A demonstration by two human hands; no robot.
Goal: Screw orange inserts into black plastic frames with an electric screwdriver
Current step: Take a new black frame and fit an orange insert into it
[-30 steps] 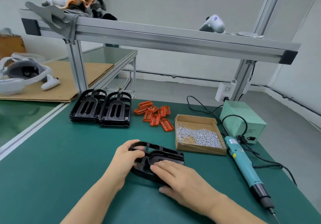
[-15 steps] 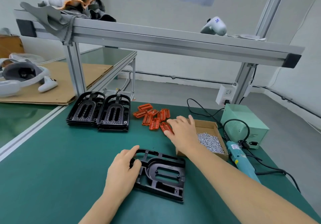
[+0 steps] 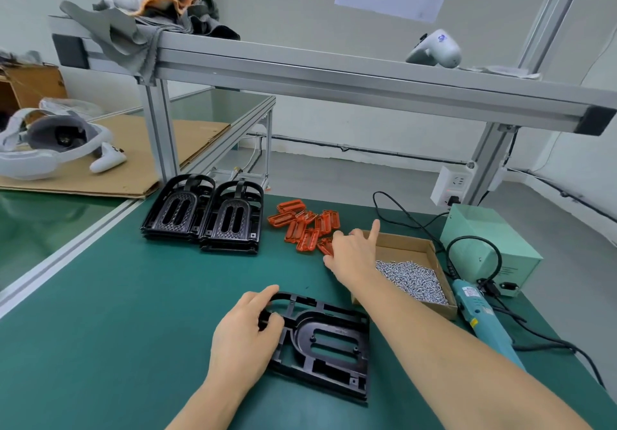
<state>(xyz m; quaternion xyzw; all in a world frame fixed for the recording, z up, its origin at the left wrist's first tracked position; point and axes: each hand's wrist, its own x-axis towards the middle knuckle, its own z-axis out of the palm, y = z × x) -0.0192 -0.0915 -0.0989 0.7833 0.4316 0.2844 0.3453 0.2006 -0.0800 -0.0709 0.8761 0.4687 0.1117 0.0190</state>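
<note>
The black plastic frame (image 3: 329, 346), ribbed, with a U-shaped opening, lay flat on the green bench mat (image 3: 117, 313) near the front edge, and the left hand (image 3: 245, 333) gripped its left end, thumb and fingers curled round the curved rim. Wide bare mat stretched to the left of it, out to the aluminium edge rail (image 3: 66, 249). On its right the frame sat close to the shallow brown cardboard box (image 3: 417, 252), with the right forearm crossing over that narrow gap.

Two stacks of black plastic frames (image 3: 203, 216) stood side by side at the back of the mat, touching each other. Just right of them lay the pile of translucent orange inserts (image 3: 305, 224), roughly ten, overlapping too much for a sure count. The right hand (image 3: 350, 252) was down at the pile's near right edge, index finger raised, the other fingers bent onto an orange piece; whether it pinched one could not be told.

The box held a heap of small silver screws (image 3: 412, 279), far too many to count. One teal electric screwdriver (image 3: 480, 319) lay just right of the box, cabled to the pale green power unit (image 3: 487, 246) behind it.
</note>
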